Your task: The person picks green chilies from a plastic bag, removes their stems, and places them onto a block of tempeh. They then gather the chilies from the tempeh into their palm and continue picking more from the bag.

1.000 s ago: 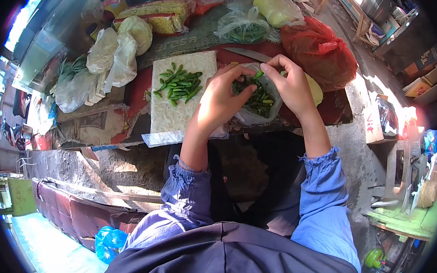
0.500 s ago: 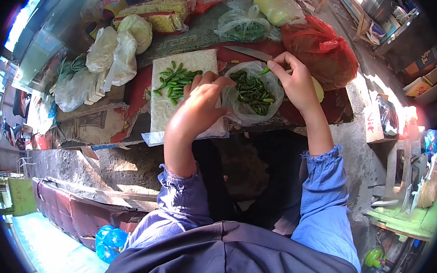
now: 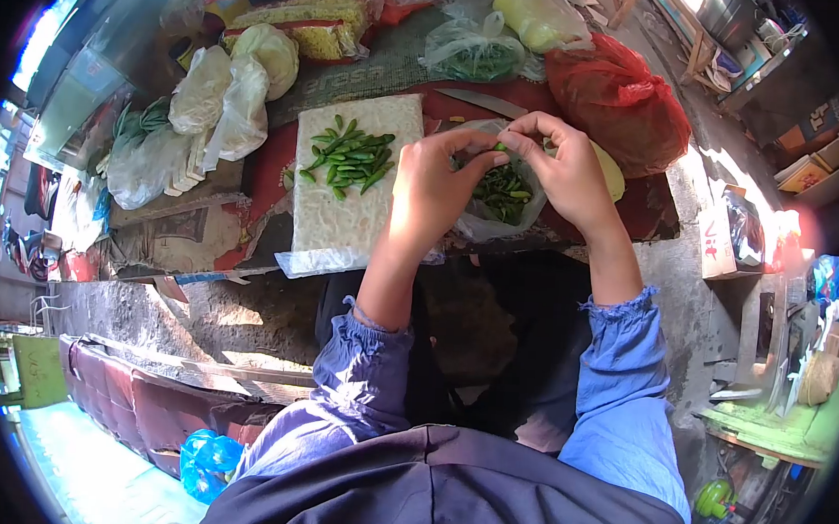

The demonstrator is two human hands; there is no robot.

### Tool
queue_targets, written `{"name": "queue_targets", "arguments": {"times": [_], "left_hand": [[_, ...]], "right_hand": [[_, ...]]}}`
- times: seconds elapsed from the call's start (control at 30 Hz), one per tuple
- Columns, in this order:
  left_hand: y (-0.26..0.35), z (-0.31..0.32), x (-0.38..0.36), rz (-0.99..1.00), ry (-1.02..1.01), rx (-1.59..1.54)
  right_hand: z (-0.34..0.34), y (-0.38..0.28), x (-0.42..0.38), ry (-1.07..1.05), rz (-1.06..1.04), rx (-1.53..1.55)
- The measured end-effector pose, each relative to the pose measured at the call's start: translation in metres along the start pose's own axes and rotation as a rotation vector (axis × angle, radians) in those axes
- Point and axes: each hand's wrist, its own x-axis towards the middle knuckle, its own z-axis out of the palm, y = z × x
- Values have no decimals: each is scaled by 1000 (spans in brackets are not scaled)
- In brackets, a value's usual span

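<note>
Above a clear plastic bag of green chilies (image 3: 505,192), my two hands meet at the fingertips. A small green chili (image 3: 500,147) shows between them. My right hand (image 3: 565,173) pinches it, and my left hand (image 3: 440,176) closes thumb and fingers at its other end. Most of that chili is hidden by my fingers. To the left, a pile of green chilies (image 3: 347,156) lies on a pale, plastic-covered board (image 3: 322,221). Behind my hands, a knife (image 3: 480,101) rests flat on the table.
A red plastic bag (image 3: 618,102) stands at the back right, next to a clear bag of greens (image 3: 473,51) and a yellowish bag (image 3: 539,17). Bagged items (image 3: 243,106) and yellow noodle-like packs (image 3: 304,26) sit at the left. The table edge (image 3: 191,274) runs nearest me.
My left hand has moved right, from beside the chili pile to my right hand's fingertips, uncovering the pile. My right hand still holds the chili and has shifted only slightly.
</note>
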Motion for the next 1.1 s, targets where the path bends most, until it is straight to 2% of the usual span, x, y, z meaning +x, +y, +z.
{"name": "queue_targets", "arguments": {"times": [0.03,0.1,0.23,0.3,0.33,0.37,0.4,0.47,0.53,0.6,0.67,0.7,0.77,0.8,0.87,1.07,1.1], "left_hand": [[0,1,0,32,9,-6],[1,0,1,65,18,-13],[-2,-7,4,12,-7,-159],[-4,-16,6,25,13,-196],[-3,-23,7,25,41,-344],[-3,-32,7,26,70,-492],[-3,-45,6,53,97,-468],[-18,-70,8,27,305,-599],[-27,-101,6,-68,486,-928],[-62,-132,-1,-42,591,-1187],[-77,-147,-7,-67,749,-1263],[-84,-152,-9,-60,761,-1263],[-97,-160,-14,-73,766,-1561],[-96,-162,-17,-68,776,-1559],[-91,-162,-19,-94,773,-1601],[-96,-168,-36,-107,789,-1566],[-97,-169,-41,-129,808,-1555]], "right_hand": [[-1,-1,-1,1,0,0],[-2,-6,-3,-27,210,427],[-8,-1,-2,2,266,516],[-13,-1,-1,-37,102,-106],[-14,2,-2,-43,95,-103],[-13,6,-5,-42,4,-307],[-11,7,-7,-39,-90,-511],[-4,0,-6,-29,-50,-491],[3,-5,-1,61,-170,-537],[16,-10,6,44,-209,-511],[35,-17,12,23,-248,-483],[45,-22,16,-19,-304,-461],[67,-19,21,-128,-377,-424],[81,-17,25,-137,-382,-422],[110,-16,34,-214,-519,-529],[155,-8,65,-371,-576,-781],[161,-6,68,-380,-587,-721]]}}
